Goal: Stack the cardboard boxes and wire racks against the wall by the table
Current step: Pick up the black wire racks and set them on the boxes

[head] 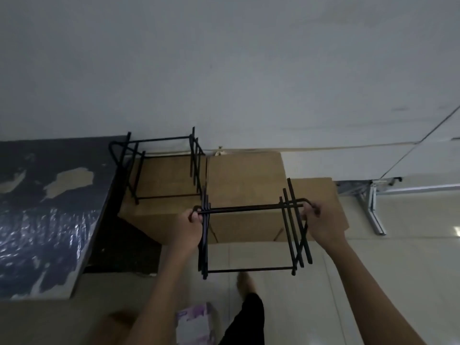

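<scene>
I hold a black wire rack in the air, my left hand and right hand each with a closed grip on its top bar. Ahead, cardboard boxes already sit against the wall, with another wire rack resting on the left one. I judge the task partly done. The surface edge lies close on my left; open floor spreads right.
</scene>
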`<state>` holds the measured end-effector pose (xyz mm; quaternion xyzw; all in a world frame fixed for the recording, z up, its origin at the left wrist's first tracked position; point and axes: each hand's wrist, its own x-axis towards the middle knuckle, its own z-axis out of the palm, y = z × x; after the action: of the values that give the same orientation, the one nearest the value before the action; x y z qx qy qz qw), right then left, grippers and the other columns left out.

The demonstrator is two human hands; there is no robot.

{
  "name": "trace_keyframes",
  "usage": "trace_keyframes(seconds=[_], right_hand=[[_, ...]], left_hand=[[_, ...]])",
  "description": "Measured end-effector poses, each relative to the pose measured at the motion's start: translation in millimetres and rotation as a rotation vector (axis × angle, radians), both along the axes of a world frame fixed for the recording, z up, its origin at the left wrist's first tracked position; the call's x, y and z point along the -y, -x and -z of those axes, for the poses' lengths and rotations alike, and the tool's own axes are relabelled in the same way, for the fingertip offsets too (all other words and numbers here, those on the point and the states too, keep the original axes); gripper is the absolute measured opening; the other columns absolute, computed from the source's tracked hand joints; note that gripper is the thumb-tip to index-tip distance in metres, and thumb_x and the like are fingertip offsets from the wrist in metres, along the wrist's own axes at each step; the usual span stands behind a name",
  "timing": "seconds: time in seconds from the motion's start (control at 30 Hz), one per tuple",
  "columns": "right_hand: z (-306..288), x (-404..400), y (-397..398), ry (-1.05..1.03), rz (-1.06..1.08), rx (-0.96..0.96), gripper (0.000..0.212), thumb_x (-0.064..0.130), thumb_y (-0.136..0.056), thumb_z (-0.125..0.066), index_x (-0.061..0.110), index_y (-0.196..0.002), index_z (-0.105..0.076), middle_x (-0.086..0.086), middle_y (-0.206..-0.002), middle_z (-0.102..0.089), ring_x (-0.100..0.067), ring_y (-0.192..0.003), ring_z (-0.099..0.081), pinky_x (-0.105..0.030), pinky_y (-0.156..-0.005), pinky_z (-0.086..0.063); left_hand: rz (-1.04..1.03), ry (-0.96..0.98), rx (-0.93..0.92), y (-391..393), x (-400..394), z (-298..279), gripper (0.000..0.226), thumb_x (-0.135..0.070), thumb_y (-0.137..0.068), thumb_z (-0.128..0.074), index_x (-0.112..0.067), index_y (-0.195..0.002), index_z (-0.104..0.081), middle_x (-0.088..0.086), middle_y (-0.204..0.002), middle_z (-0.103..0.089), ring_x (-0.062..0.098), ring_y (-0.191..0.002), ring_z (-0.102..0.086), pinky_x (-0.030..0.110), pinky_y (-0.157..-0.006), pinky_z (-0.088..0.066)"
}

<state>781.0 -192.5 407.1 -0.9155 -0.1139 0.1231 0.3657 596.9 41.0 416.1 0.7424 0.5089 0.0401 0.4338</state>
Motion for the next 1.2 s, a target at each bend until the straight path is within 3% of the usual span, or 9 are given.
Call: trace_keyframes(seconds=[0.33,0.5,0.63,0.77,0.83,0.93,1.03,1.1,1.2], right_hand=[[-7,-61,-131,-0.034,0.062,0.023,0.033,0.025,-0.098,-0.051,0.013,-0.07,-0.066,0.0,-0.067,-0.067,-0.02,-0.067,-0.063,-0.026,-0.059,-0.039],[-8,-104,-183,-0.01,0.04,-0.016,0.031,0.024,-0.098,-0.051,0.007,-0.079,-0.07,-0.007,-0.081,-0.073,-0.021,-0.074,-0.063,-0.026,-0.063,-0.033],[-3,-127,-206,0.008,-0.004,-0.095,0.028,0.019,-0.1,-0.048,0.004,-0.09,-0.07,-0.007,-0.089,-0.071,-0.022,-0.082,-0.061,-0.024,-0.058,-0.032],[13,-140,-220,0.03,-0.084,-0.135,0.022,0.005,-0.094,-0.052,-0.003,-0.087,-0.072,-0.014,-0.09,-0.072,-0.022,-0.083,-0.06,-0.019,-0.06,-0.032],[15,-140,-224,0.044,-0.128,-0.125,0.022,0.002,-0.093,-0.052,-0.003,-0.085,-0.072,-0.013,-0.086,-0.073,-0.02,-0.079,-0.059,-0.012,-0.06,-0.036],[14,-136,-226,0.063,-0.163,-0.127,0.025,0.005,-0.095,-0.051,0.002,-0.081,-0.072,-0.011,-0.084,-0.074,-0.023,-0.081,-0.065,-0.024,-0.075,-0.042],[18,-131,-222,0.085,-0.157,-0.129,0.03,0.009,-0.097,-0.049,0.003,-0.08,-0.072,-0.009,-0.083,-0.073,-0.022,-0.078,-0.063,-0.014,-0.066,-0.041],[23,-125,-219,0.106,-0.143,-0.135,0.031,0.013,-0.099,-0.049,0.003,-0.082,-0.073,-0.009,-0.085,-0.073,-0.022,-0.079,-0.063,-0.022,-0.069,-0.043],[26,-120,-221,0.081,-0.113,-0.179,0.029,0.017,-0.099,-0.05,0.007,-0.083,-0.072,-0.01,-0.089,-0.074,-0.027,-0.086,-0.067,-0.038,-0.084,-0.05]], left_hand=[[0.091,-0.079,-0.032,-146,-73,-11,0.031,-0.024,-0.108,-0.036,-0.018,-0.113,-0.066,0.002,-0.097,-0.067,0.02,-0.086,-0.061,0.03,-0.065,-0.042],[0.187,-0.165,-0.184,-193,-98,-17,0.014,-0.005,-0.101,-0.048,-0.007,-0.094,-0.059,0.006,-0.088,-0.059,0.017,-0.076,-0.054,0.022,-0.051,-0.033],[0.191,-0.187,-0.234,-219,-120,-4,0.013,0.007,-0.091,-0.056,-0.005,-0.087,-0.057,0.022,-0.099,-0.063,0.031,-0.086,-0.063,0.035,-0.065,-0.051],[0.205,-0.218,-0.305,-228,-130,3,0.015,0.003,-0.093,-0.058,0.001,-0.108,-0.059,0.02,-0.109,-0.061,0.033,-0.099,-0.062,0.036,-0.076,-0.051],[0.182,-0.208,-0.29,-230,-132,7,0.015,0.0,-0.097,-0.055,0.001,-0.11,-0.059,0.02,-0.109,-0.061,0.032,-0.1,-0.062,0.032,-0.073,-0.047],[0.121,-0.198,-0.229,-229,-136,15,0.014,-0.003,-0.099,-0.051,0.002,-0.107,-0.061,0.021,-0.105,-0.063,0.033,-0.097,-0.063,0.038,-0.078,-0.053],[0.152,-0.224,-0.183,-223,-141,21,0.012,-0.002,-0.097,-0.051,0.001,-0.092,-0.062,0.022,-0.095,-0.065,0.036,-0.088,-0.064,0.043,-0.077,-0.056],[0.212,-0.205,-0.18,-222,-141,23,0.017,0.005,-0.094,-0.049,-0.004,-0.082,-0.058,0.019,-0.087,-0.062,0.034,-0.082,-0.061,0.037,-0.07,-0.051],[0.248,-0.16,-0.183,-224,-137,19,0.015,0.004,-0.095,-0.048,-0.004,-0.102,-0.059,0.016,-0.094,-0.06,0.026,-0.084,-0.057,0.032,-0.069,-0.046]])
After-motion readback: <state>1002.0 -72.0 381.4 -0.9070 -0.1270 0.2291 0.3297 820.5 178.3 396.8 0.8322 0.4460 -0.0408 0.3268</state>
